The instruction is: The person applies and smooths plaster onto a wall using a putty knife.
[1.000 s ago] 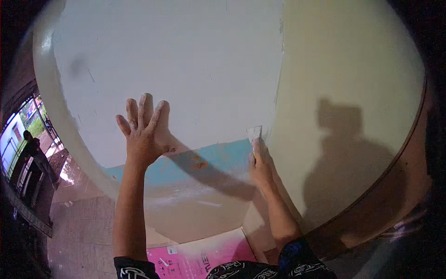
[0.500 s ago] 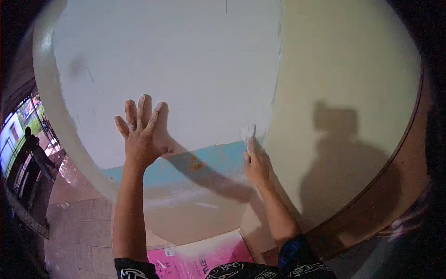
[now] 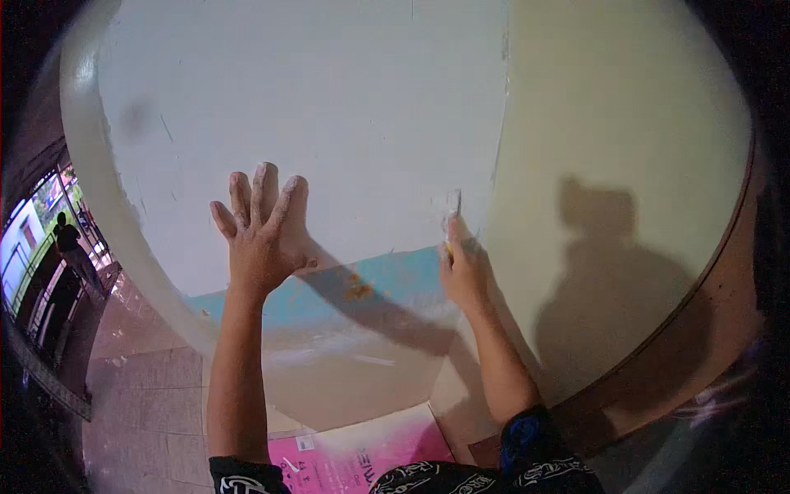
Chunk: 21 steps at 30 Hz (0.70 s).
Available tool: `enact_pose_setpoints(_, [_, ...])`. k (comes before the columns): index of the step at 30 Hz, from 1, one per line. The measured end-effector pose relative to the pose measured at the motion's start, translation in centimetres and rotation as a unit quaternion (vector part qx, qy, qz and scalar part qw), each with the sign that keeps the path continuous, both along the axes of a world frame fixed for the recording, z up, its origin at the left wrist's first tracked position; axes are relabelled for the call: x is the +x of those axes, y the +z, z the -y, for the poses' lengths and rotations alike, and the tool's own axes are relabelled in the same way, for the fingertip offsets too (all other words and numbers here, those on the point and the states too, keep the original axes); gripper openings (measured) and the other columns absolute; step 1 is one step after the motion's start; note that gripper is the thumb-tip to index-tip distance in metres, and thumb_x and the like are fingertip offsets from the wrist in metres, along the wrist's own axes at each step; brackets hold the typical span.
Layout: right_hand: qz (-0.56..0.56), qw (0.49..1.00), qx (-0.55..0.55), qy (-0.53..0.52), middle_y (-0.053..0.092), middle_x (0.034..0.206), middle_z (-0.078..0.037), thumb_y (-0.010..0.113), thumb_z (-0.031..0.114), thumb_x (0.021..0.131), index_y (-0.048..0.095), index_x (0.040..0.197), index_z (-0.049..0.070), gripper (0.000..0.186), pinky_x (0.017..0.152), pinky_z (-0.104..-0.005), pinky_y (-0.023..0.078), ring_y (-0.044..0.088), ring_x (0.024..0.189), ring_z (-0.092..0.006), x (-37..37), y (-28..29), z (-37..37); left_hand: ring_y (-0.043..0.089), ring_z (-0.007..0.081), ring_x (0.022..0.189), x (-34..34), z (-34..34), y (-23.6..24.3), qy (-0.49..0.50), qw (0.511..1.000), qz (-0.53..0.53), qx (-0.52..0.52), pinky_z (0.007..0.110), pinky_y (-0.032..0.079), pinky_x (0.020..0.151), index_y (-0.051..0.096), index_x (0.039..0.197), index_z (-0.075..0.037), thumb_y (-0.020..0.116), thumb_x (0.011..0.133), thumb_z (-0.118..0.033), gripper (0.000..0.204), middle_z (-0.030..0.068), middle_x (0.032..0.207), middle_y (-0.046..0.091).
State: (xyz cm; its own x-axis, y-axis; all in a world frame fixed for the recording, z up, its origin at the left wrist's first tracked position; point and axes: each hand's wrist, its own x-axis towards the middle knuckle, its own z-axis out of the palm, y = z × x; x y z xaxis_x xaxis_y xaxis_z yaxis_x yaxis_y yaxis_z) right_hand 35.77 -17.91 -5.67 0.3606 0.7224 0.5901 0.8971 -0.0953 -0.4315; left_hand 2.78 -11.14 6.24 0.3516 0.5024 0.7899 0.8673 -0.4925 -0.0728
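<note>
My left hand rests flat against the white-coated wall panel, its fingers spread and dusted with pale powder. To the right, my right hand is closed around a putty knife. The blade points upward and is seen nearly edge-on at the panel's lower right, close to the corner with the cream wall. Most of the knife's handle is hidden in my fingers. Below both hands runs a turquoise strip with rust-brown spots.
A pink and white box or sheet lies low in front of me. Tiled floor spreads to the left. Beyond a railing at far left stands a person in dark clothes. Shadows of my head and arms fall on the walls.
My right hand has slid the putty knife a little upward along the panel. My left hand keeps its place on the wall, while the whole view has shifted slightly.
</note>
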Motion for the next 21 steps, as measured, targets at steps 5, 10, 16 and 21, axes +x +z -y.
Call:
enact_pose_setpoints(5, [-0.110,0.993,0.006,0.031,0.066,0.129,-0.018,0.049,0.029,0.106,0.033,0.160,0.024,0.056,0.090,-0.0510,0.052,0.067,0.101,-0.0420,-2.0,4.1,0.3,0.003,0.0438,0.157,-1.3,-1.4,-1.2,-0.016,0.998,-0.017,0.059,0.073,0.000,0.118,0.033,0.159,-0.031,0.098,0.039,-0.047,0.137,0.0097,0.171,0.013])
enact_pose_setpoints(10, [0.132,0.961,0.245,-0.009,0.073,0.101,-0.020,0.051,0.030,0.106,0.030,0.161,0.024,0.059,0.090,-0.0506,0.051,0.068,0.095,-0.0389,-1.1,-5.7,0.1,0.008,0.0399,0.157,0.4,0.4,0.2,-0.017,1.000,0.006,0.003,0.069,-0.002,0.119,0.037,0.157,-0.037,0.098,0.040,-0.045,0.132,0.0070,0.169,0.023])
enact_pose_setpoints(16, [-0.054,0.994,0.081,0.049,0.072,0.099,-0.018,0.053,0.029,0.104,0.029,0.161,0.027,0.061,0.081,-0.0494,0.053,0.068,0.088,-0.0396,-3.9,5.7,1.2,0.008,0.0403,0.157,-1.4,1.2,0.6,-0.001,1.000,0.006,0.004,0.070,0.000,0.119,0.038,0.156,-0.037,0.098,0.039,-0.042,0.131,0.0059,0.169,0.022])
enact_pose_setpoints(21, [-0.025,0.990,0.125,0.059,0.073,0.096,-0.018,0.056,0.026,0.103,0.032,0.160,0.026,0.062,0.079,-0.0486,0.053,0.070,0.088,-0.0353,-3.8,-3.0,1.9,0.007,0.0403,0.157,-2.4,0.7,0.3,-0.056,0.997,0.024,0.053,0.069,-0.004,0.119,0.039,0.156,-0.037,0.097,0.041,-0.045,0.129,0.0061,0.170,0.021])
